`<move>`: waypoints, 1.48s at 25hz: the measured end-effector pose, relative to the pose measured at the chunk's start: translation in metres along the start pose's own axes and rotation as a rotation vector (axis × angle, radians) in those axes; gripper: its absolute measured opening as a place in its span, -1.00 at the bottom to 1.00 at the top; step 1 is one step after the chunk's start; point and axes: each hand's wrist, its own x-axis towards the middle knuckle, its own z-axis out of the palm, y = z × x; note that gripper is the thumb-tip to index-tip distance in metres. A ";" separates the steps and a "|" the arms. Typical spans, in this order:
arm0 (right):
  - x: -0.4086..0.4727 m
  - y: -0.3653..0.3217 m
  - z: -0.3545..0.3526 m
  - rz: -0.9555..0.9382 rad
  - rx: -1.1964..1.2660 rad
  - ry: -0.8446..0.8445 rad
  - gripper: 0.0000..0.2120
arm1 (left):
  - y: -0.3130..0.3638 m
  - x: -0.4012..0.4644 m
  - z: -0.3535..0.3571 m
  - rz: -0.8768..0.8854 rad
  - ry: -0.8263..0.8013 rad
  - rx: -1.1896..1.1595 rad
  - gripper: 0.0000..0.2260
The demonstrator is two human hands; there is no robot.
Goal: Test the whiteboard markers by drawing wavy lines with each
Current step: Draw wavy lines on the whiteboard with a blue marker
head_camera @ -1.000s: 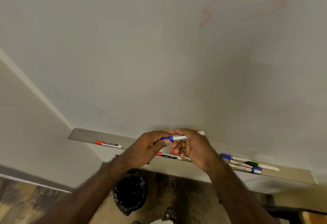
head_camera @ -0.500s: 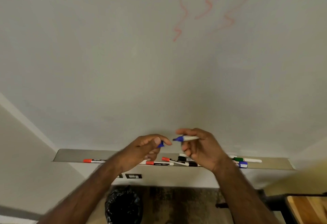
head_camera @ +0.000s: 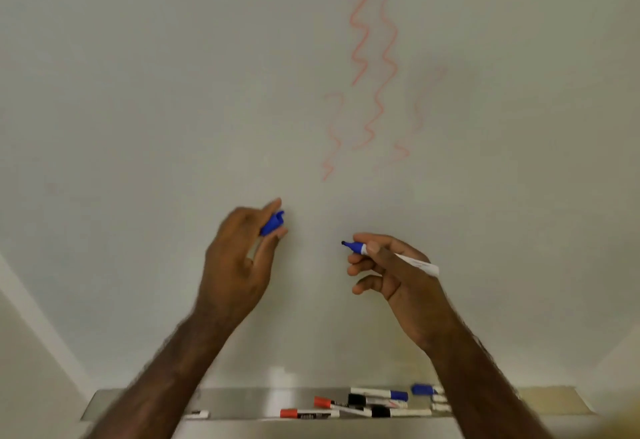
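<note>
My right hand (head_camera: 391,272) grips an uncapped blue whiteboard marker (head_camera: 412,260), its dark tip pointing left, close to the whiteboard (head_camera: 173,109). My left hand (head_camera: 239,262) pinches the marker's blue cap (head_camera: 273,223) between thumb and fingers, raised in front of the board. Several faint red wavy lines (head_camera: 377,68) run down the board above both hands. Below, the metal marker tray (head_camera: 242,400) holds several more markers (head_camera: 367,404) with red, black and blue caps.
The board's left frame edge (head_camera: 41,324) slants down to the tray. A beige strip (head_camera: 550,398) lies at the tray's right end. One marker end (head_camera: 197,414) shows beside my left forearm.
The cap came off the blue marker. Both hands rose from the tray and moved apart, the left with the cap, the right with the marker. The view tilted up the board.
</note>
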 end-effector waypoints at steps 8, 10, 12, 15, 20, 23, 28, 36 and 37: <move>0.059 -0.103 0.091 -0.534 -0.262 0.081 -0.88 | 0.017 0.166 -0.039 0.335 0.439 0.174 -0.69; 0.071 -0.125 0.110 -0.658 -0.360 0.101 -0.89 | 0.008 0.195 -0.041 0.333 0.378 0.286 -0.63; 0.082 -0.142 0.124 -0.784 -0.490 0.128 -0.87 | -0.005 0.207 -0.039 0.350 0.312 0.387 -0.58; 0.101 -0.160 0.141 -0.973 -0.649 0.206 -0.83 | -0.018 0.208 -0.035 0.408 0.316 0.425 -0.57; 0.131 -0.170 0.156 -1.090 -0.681 0.347 -0.86 | -0.022 0.209 -0.031 0.421 0.378 0.410 -0.57; 0.142 -0.169 0.165 -1.151 -0.731 0.384 -0.87 | -0.024 0.209 -0.030 0.416 0.373 0.412 -0.56; 0.144 -0.163 0.162 -1.174 -0.702 0.435 -0.88 | -0.026 0.208 -0.030 0.414 0.384 0.395 -0.56; 0.128 -0.120 0.144 -1.083 -0.621 0.519 -0.91 | -0.028 0.206 -0.028 0.409 0.409 0.387 -0.57; 0.124 -0.113 0.143 -1.066 -0.634 0.508 -0.91 | -0.029 0.206 -0.027 0.408 0.413 0.389 -0.57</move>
